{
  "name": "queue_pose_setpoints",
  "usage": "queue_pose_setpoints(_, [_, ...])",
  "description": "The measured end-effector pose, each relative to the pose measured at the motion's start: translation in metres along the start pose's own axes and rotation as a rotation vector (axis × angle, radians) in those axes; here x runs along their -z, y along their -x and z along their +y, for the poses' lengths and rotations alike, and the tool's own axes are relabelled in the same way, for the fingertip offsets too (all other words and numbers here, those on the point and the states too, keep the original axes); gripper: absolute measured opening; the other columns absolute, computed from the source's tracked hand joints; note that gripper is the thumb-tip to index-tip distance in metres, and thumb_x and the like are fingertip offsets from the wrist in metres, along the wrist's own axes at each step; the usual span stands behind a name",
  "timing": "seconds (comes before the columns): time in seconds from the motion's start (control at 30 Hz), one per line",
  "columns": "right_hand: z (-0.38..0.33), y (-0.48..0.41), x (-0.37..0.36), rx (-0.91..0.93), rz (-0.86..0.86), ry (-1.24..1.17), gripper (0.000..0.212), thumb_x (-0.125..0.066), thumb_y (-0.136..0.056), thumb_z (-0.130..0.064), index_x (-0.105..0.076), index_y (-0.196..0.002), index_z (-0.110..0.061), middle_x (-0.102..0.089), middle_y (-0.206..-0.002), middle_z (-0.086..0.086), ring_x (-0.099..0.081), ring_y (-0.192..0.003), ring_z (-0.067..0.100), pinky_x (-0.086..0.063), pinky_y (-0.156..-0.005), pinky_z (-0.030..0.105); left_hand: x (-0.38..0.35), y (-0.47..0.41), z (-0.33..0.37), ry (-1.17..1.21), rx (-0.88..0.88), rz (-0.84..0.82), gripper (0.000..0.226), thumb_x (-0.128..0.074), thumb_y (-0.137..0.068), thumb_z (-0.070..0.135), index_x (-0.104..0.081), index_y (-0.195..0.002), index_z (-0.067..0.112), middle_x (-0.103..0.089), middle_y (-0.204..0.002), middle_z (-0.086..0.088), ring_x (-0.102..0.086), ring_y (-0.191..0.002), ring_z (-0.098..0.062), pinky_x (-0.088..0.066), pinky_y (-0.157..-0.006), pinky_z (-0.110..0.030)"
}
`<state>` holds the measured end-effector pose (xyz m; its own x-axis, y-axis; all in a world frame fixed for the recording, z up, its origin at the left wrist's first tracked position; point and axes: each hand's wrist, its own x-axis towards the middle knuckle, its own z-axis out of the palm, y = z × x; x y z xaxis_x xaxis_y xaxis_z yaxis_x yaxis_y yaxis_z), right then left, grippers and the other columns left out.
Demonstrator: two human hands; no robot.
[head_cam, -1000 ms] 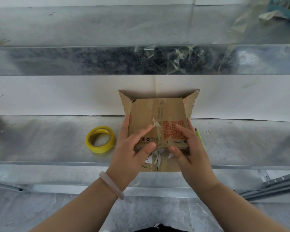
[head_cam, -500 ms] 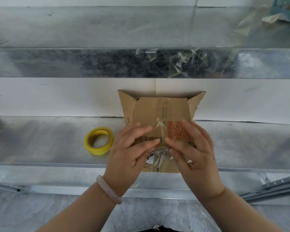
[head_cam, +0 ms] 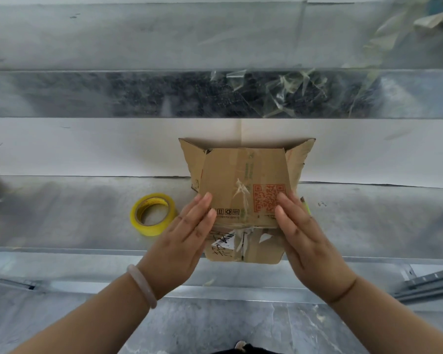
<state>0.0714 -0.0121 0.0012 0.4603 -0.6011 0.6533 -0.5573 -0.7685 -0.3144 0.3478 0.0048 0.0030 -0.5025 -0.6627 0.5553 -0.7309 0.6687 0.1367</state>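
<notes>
cardboard box (head_cam: 243,190) between flat hands, yellow tape roll (head_cam: 152,214) just beside left hand (head_cam: 183,241)

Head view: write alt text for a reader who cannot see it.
A person's left hand and right hand lie flat on the top flap of a worn cardboard box on a metal bench. A yellow tape roll lies left of it.

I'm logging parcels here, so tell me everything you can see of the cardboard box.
The cardboard box is brown, worn corrugated board, lying on the metal bench with one flap folded over its top and two side flaps splayed open behind. It bears a red QR code, small handling symbols, torn clear tape and a scribbled label on its near face. The left hand and right hand rest flat against its sides.
</notes>
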Motion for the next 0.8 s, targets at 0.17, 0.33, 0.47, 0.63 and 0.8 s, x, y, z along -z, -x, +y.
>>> queue_pose_setpoints(0.17, [-0.012, 0.017, -0.011, -0.068, -0.003, 0.045, 0.082, -0.050, -0.091, -0.012, 0.000, -0.156, -0.013, 0.005, -0.164, 0.009, -0.005, -0.152, 0.025, -0.015, -0.121, 0.026, -0.004, 0.002, 0.008, -0.002, 0.030, -0.012, 0.066, -0.052, -0.093, 0.023, -0.019, -0.147, 0.005, -0.023, -0.150, -0.025, -0.022, -0.143, -0.039, -0.023, -0.117, -0.046])
queue_pose_setpoints(0.33, [-0.021, 0.018, 0.010, -0.291, -0.136, -0.077, 0.079, -0.039, -0.099, -0.044, 0.011, -0.155, -0.020, 0.000, -0.165, -0.001, -0.013, -0.151, 0.018, -0.016, -0.119, 0.025, 0.024, -0.027, 0.015, -0.105, 0.074, -0.001, 0.057, -0.060, -0.088, 0.050, -0.047, -0.138, 0.026, -0.051, -0.138, -0.005, -0.042, -0.133, -0.025, -0.034, -0.109, -0.050])
queue_pose_setpoints(0.47, [-0.030, 0.027, 0.018, -0.486, -0.094, -0.216, 0.081, -0.043, -0.096, -0.054, 0.009, -0.155, -0.034, -0.007, -0.164, -0.009, -0.021, -0.149, 0.014, -0.022, -0.118, 0.026, 0.021, -0.054, 0.020, -0.111, 0.026, -0.083, 0.044, -0.053, -0.090, 0.043, -0.056, -0.132, 0.029, -0.053, -0.139, 0.007, -0.046, -0.130, -0.019, -0.047, -0.097, -0.044])
queue_pose_setpoints(0.63, [-0.057, 0.056, 0.027, -1.053, -0.073, -0.463, 0.093, -0.058, -0.070, -0.069, 0.001, -0.142, -0.061, -0.017, -0.159, -0.017, -0.031, -0.142, 0.012, -0.029, -0.114, 0.035, 0.037, -0.053, 0.023, 0.176, 0.182, 0.061, 0.042, -0.055, -0.089, 0.039, -0.058, -0.130, 0.028, -0.054, -0.135, 0.014, -0.042, -0.131, -0.006, -0.028, -0.110, -0.018])
queue_pose_setpoints(0.8, [-0.093, 0.058, 0.023, -1.120, 0.105, -0.633, 0.096, -0.073, -0.057, -0.075, -0.040, -0.137, -0.036, -0.058, -0.132, -0.018, -0.056, -0.118, -0.002, -0.044, -0.108, 0.039, 0.050, -0.040, 0.039, 0.647, 0.428, 0.276, 0.042, -0.061, -0.086, 0.038, -0.057, -0.128, 0.035, -0.062, -0.123, 0.015, -0.059, -0.115, -0.010, -0.049, -0.097, -0.032])
